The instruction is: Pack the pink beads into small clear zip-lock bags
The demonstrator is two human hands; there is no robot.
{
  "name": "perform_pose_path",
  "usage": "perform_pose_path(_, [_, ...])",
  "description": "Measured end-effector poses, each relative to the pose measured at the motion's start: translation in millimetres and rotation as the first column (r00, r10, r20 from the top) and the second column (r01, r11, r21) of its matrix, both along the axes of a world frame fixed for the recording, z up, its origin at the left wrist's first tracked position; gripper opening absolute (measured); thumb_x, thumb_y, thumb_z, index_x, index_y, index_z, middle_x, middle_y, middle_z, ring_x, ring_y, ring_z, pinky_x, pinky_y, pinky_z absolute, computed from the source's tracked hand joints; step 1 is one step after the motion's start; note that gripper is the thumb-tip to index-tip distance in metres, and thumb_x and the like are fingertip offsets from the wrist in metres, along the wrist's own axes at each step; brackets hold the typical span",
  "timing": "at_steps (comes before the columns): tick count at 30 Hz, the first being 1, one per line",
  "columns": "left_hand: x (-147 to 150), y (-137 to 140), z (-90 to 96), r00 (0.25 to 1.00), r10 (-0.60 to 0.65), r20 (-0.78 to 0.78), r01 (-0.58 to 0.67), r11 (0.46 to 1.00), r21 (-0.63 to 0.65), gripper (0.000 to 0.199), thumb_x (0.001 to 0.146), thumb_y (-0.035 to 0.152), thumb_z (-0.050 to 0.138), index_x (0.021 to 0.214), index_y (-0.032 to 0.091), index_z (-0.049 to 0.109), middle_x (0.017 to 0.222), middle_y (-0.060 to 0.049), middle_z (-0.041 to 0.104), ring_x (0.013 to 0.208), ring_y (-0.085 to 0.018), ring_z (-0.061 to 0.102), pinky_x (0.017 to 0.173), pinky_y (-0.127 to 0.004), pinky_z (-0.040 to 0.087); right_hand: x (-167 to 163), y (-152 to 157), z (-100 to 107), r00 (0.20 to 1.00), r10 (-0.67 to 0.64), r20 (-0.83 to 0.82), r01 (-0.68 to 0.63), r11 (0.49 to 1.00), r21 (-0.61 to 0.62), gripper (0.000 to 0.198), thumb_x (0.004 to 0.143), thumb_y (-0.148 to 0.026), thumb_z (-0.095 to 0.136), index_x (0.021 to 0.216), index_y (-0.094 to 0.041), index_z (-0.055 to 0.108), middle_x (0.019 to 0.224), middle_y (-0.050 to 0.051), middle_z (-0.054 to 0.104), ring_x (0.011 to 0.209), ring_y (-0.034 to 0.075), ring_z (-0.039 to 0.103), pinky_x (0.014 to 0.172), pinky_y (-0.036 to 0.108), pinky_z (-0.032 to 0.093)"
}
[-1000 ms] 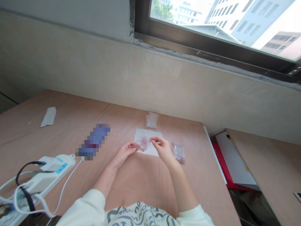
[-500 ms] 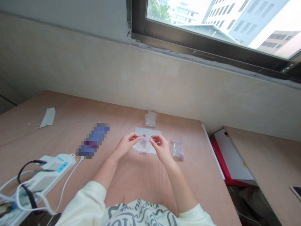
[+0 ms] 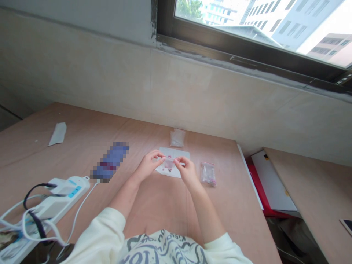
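A small clear zip bag (image 3: 168,164) is stretched between my two hands, its top edge pinched at both ends. My left hand (image 3: 151,162) grips the left corner between thumb and fingers. On the other side my right hand (image 3: 186,168) pinches the right corner. Beneath the bag lies a white sheet of paper (image 3: 176,173) with small dark pink pieces on it, too small to name. Whether some of these pieces are inside the bag I cannot tell. To the right of my right hand lies another clear zip bag (image 3: 208,173) with pink pieces at its bottom.
Clear bags (image 3: 177,138) lie behind the paper near the wall. A pixelated phone (image 3: 110,162) with a white cable lies left, beside a white power strip (image 3: 64,196) with tangled cords. A paper scrap (image 3: 58,134) is at far left. A red folder (image 3: 260,190) stands right of the table.
The bag's lower end has lifted and drawn up between my hands, and the pink pieces that showed below it have gone from sight. The whole view has shifted slightly.
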State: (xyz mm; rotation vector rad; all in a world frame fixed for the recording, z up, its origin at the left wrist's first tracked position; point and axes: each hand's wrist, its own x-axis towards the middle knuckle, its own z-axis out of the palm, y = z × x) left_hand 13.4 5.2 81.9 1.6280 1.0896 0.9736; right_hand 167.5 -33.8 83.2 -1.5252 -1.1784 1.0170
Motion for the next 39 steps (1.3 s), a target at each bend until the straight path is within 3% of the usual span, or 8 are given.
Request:
perform_pose_path(4, [3.8,-3.8,1.7,0.994,-0.112,0.004,0.112,0.991,-0.072,0.015,0.07,0.032,0.051,0.073,0.019,0.059,0.078,-0.002,0.057,0.079,-0.017,0.051,0.074,-0.025,0.036,-4.2,2.8,-2.2,0.998,-0.059,0.011,0.06,0.998,-0.025,0.013,0.064,-0.028,0.049,0.057,-0.017,0.049,0.059,-0.001,0.052,0.056,0.011,0.046,0.056,0.024,0.036])
perform_pose_path(8, [8.9,-3.3,1.7,0.987,-0.153,-0.038,0.153,0.988,-0.003,0.016,0.072,0.031,0.049,0.07,0.018,0.058,0.074,-0.002,0.055,0.077,-0.016,0.05,0.074,-0.025,0.036,-5.0,2.7,-1.6,0.997,-0.072,0.025,0.073,0.997,-0.008,0.012,0.063,-0.027,0.052,0.058,-0.016,0.051,0.06,0.0,0.053,0.058,0.012,0.048,0.058,0.024,0.036])
perform_pose_path(12, [11.8,-1.4,2.1,0.985,-0.167,-0.047,0.168,0.986,0.003,0.017,0.073,0.031,0.047,0.069,0.017,0.056,0.076,-0.002,0.055,0.078,-0.016,0.05,0.074,-0.025,0.036,-3.8,2.3,-4.0,0.991,0.02,-0.133,-0.028,0.998,-0.054,0.017,0.063,-0.032,0.055,0.067,-0.016,0.056,0.068,0.001,0.058,0.065,0.013,0.052,0.062,0.025,0.037])
perform_pose_path(18, [16.2,-4.1,7.1,0.953,-0.283,-0.107,0.278,0.959,-0.053,0.024,0.078,0.032,0.039,0.069,0.016,0.054,0.074,-0.001,0.054,0.076,-0.015,0.05,0.072,-0.025,0.037,-2.3,5.4,-8.0,0.946,-0.006,-0.325,-0.027,0.995,-0.096,0.019,0.056,-0.03,0.063,0.054,-0.015,0.051,0.055,-0.001,0.056,0.055,0.01,0.05,0.059,0.024,0.037])
perform_pose_path(23, [11.6,-0.7,7.2,0.966,-0.23,-0.122,0.219,0.971,-0.092,0.024,0.075,0.035,0.041,0.073,0.016,0.055,0.078,-0.002,0.056,0.079,-0.015,0.051,0.074,-0.025,0.037,5.9,4.5,-4.4,0.909,0.004,-0.416,-0.073,0.986,-0.151,0.02,0.059,-0.034,0.062,0.059,-0.015,0.054,0.058,-0.001,0.058,0.055,0.01,0.05,0.057,0.024,0.036])
perform_pose_path(28, [7.4,0.9,0.4,0.98,-0.151,-0.127,0.143,0.987,-0.071,0.021,0.074,0.033,0.044,0.07,0.015,0.054,0.076,-0.002,0.055,0.079,-0.015,0.051,0.075,-0.025,0.038,9.7,5.1,-9.2,0.881,0.016,-0.473,-0.076,0.991,-0.107,0.023,0.061,-0.031,0.06,0.05,-0.016,0.046,0.051,-0.003,0.054,0.047,0.008,0.045,0.051,0.022,0.032])
perform_pose_path(35, [13.2,1.8,-13.2,0.987,-0.08,-0.137,0.068,0.994,-0.089,0.021,0.074,0.033,0.042,0.07,0.015,0.053,0.074,-0.003,0.055,0.074,-0.015,0.051,0.07,-0.026,0.039,3.0,3.7,-2.5,0.877,-0.005,-0.481,-0.061,0.991,-0.121,0.022,0.063,-0.034,0.058,0.054,-0.016,0.048,0.054,-0.003,0.054,0.05,0.008,0.046,0.052,0.022,0.033])
perform_pose_path(39, [14.3,0.8,-7.7,0.993,-0.079,-0.09,0.065,0.988,-0.142,0.023,0.072,0.036,0.044,0.07,0.015,0.052,0.072,-0.002,0.055,0.072,-0.015,0.051,0.069,-0.025,0.038,2.7,3.7,0.3,0.89,0.001,-0.455,-0.049,0.994,-0.094,0.021,0.061,-0.033,0.059,0.055,-0.016,0.048,0.052,-0.003,0.053,0.051,0.008,0.045,0.056,0.022,0.033])
